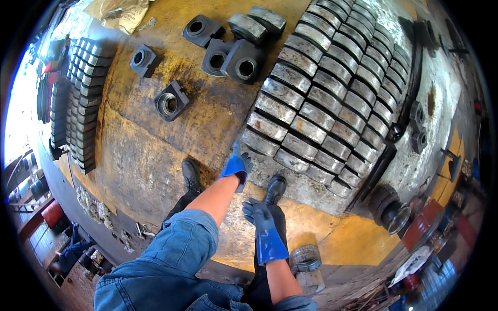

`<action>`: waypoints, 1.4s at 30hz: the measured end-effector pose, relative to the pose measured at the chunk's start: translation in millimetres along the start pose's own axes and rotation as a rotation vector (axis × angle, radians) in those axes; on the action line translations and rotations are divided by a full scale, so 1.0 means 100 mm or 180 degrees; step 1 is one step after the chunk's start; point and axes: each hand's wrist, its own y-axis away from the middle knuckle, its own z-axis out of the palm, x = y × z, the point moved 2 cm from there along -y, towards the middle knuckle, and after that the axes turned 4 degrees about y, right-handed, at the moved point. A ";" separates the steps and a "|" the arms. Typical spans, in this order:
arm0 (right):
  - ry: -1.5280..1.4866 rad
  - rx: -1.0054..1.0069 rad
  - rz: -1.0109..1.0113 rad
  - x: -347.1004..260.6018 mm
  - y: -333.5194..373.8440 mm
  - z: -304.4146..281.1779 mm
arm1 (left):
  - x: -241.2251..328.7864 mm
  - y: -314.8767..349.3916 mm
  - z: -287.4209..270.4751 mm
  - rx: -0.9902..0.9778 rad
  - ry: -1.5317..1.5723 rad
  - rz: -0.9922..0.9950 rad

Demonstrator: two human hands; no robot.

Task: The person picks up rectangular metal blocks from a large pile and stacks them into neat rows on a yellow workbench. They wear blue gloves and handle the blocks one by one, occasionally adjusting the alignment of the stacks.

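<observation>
Both of my hands wear blue rubber gloves with darker, worn fingers. My left hand reaches forward over the floor, between my boots and just left of the stacked metal blocks. Its fingers are partly turned from view but look loosely apart, and nothing shows in them. Lower down, my right hand hangs beside my right leg, fingers spread and holding nothing. Ahead on the floor lies a dark square block with a round threaded hole. A smaller holed block rests beyond it, to the left.
Several more holed blocks cluster at the front. Another stack of blocks stands at the far left. My boots are close to the right stack's near edge. Metal rings lie by my right leg; rags lie to the left.
</observation>
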 end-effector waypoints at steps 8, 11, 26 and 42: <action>0.0003 -0.0052 -0.0380 0.21 0.16 -0.29 | -0.13 -0.19 0.34 -0.0497 0.1048 -0.0257; 0.0158 0.0254 -0.0317 0.38 0.23 -0.44 | -0.11 -0.29 0.33 -0.0523 0.1051 -0.0192; 0.0347 0.0049 -0.0319 1.00 0.16 -0.24 | 0.59 0.12 -0.32 -0.0176 0.0476 -0.0318; 0.0028 0.0611 -0.1237 -0.39 -0.74 -0.97 | 2.34 -0.44 -1.52 -0.0014 0.0739 0.0678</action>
